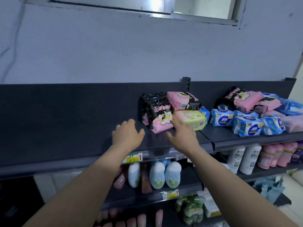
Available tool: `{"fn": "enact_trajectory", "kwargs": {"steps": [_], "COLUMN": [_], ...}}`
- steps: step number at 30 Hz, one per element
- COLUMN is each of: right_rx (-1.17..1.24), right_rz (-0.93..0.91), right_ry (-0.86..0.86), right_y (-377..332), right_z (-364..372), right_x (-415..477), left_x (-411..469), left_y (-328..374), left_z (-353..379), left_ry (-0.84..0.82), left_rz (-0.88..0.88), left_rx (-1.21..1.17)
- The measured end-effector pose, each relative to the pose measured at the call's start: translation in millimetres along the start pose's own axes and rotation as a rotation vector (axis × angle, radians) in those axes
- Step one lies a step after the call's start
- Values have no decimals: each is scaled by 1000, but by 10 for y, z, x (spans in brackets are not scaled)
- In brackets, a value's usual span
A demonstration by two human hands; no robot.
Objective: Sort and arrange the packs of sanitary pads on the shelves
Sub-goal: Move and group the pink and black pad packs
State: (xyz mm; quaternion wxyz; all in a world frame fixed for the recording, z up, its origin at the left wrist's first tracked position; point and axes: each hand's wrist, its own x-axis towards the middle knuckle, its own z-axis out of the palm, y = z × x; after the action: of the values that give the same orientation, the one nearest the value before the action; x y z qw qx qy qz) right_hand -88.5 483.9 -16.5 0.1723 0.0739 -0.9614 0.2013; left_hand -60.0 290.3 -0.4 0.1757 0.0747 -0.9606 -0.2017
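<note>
On the dark metal top shelf [65,128]: glossy black-and-pink plastic pad packs [158,115] stand upright, likely faced forward for shoppers.
Stacked beside them: a soft pink pack [182,99] lies on a yellow-and-pink pack [190,119], seemingly unsorted.
Right bay: blue-and-white packs [247,126] heaped loosely.
Left hand [127,133]: fingers loosely spread, holding nothing, near the standing packs.
Right hand [182,134]: fingers extended, a fingertip at the front pack, gripping nothing; probably squaring it.

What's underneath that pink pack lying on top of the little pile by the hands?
The pink pack rests on a yellow pack, and the corner of a blue pack pokes out behind that one. The rest of the blue pack, and anything further back, is covered.
</note>
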Motion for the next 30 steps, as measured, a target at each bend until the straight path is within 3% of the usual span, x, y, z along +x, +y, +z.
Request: {"fn": "enact_trajectory", "kwargs": {"steps": [15, 23, 30], "right_rx": [51, 71, 330], "right_rz": [221, 273, 329], "right_ry": [131, 26, -62], "right_y": [853, 1214, 1439], "right_z": [-27, 2, 121], "right_x": [1498, 2365, 2700], "left_x": [1506, 2045, 2219], "left_y": [384, 514, 381], "left_z": [723, 1058, 1231], "left_ry": [-33, -58, -43], "left_rz": [-65, -148, -136], "left_rx": [-196, -242, -284]}}
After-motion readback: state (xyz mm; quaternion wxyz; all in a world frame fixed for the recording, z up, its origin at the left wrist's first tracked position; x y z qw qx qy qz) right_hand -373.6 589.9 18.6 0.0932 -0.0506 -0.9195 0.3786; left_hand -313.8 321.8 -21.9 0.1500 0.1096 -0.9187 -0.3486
